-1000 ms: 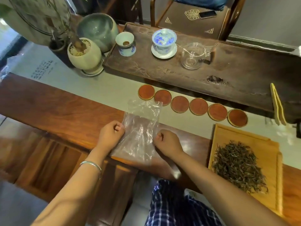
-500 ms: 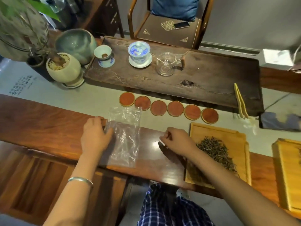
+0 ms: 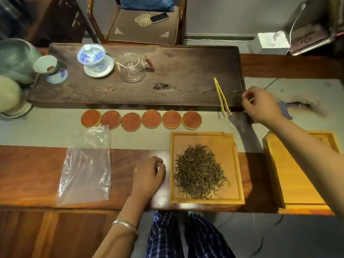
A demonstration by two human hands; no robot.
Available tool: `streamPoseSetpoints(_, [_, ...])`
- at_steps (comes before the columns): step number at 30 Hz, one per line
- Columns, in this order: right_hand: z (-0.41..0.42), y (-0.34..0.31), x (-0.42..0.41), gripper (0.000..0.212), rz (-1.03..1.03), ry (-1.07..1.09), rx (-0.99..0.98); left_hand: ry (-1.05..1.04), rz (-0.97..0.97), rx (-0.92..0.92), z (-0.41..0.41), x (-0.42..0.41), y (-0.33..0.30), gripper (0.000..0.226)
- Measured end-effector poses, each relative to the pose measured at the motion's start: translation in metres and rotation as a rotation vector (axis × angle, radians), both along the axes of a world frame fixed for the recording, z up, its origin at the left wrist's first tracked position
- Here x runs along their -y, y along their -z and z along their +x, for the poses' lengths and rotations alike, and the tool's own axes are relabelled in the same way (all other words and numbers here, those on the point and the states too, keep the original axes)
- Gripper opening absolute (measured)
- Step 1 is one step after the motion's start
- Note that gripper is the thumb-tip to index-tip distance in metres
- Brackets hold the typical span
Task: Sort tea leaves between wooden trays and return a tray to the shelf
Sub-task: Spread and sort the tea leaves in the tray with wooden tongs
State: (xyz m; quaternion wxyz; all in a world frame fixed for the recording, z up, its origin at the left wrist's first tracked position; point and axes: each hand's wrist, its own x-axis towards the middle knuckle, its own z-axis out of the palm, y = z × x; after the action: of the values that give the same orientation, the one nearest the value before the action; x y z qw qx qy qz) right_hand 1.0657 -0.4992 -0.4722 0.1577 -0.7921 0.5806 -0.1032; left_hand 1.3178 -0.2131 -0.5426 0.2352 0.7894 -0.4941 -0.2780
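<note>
A light wooden tray [image 3: 236,164] lies flat with a pile of dry tea leaves [image 3: 200,172] in it. Another wooden tray [image 3: 290,175] lies to its right.

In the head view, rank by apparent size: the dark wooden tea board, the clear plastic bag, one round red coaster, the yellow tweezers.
1. Dark wooden tea board
2. Clear plastic bag
3. Yellow tweezers and round red coaster: longer versus wider, unsure.

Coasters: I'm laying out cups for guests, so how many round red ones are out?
6, in one row along the grey runner between the dark tea board and the tea leaf tray: coasters. None looks hidden.
</note>
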Motion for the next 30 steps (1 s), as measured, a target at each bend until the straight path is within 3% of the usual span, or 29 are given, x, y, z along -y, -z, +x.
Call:
streamPoseSetpoints(3, [-0.005, 0.009, 0.023, 0.032, -0.026, -0.209, -0.226, -0.044, 0.032, 0.035, -0.019, -0.002, 0.011, 0.021])
streamPoseSetpoints(6, [0.005, 0.016, 0.038, 0.053, -0.118, -0.394, -0.409, -0.049, 0.032, 0.029, -0.031, -0.004, 0.018, 0.007])
streamPoseSetpoints(8, [0.014, 0.022, 0.045, 0.049, -0.194, -0.522, -0.504, -0.087, 0.015, 0.036, -0.035, -0.002, 0.021, 0.011])
streamPoseSetpoints(11, [0.026, 0.034, 0.052, 0.059, -0.276, -0.708, -0.549, -0.113, -0.007, 0.055, -0.037, -0.001, 0.025, 0.015])
streamPoseSetpoints(14, [0.030, 0.039, 0.053, 0.044, -0.391, -0.811, -0.596, -0.089, -0.034, 0.075, -0.036, -0.002, 0.028, 0.015])
streamPoseSetpoints(16, [0.033, 0.033, 0.046, 0.035, -0.379, -0.823, -0.624, -0.086, -0.039, 0.084, -0.037, -0.003, 0.028, 0.016])
streamPoseSetpoints(19, [0.034, 0.022, 0.041, 0.042, -0.352, -0.932, -0.694, -0.111, -0.039, 0.086, -0.039, -0.001, 0.028, 0.015])
streamPoseSetpoints(24, [0.024, -0.006, 0.023, 0.017, -0.414, -0.864, -0.528, -0.115, -0.059, 0.117, -0.041, -0.002, 0.030, 0.016])
streamPoseSetpoints(30, [-0.024, -0.029, -0.080, 0.013, -0.171, -0.385, 0.025, -0.138, -0.086, 0.156, -0.051, -0.006, 0.029, 0.015])
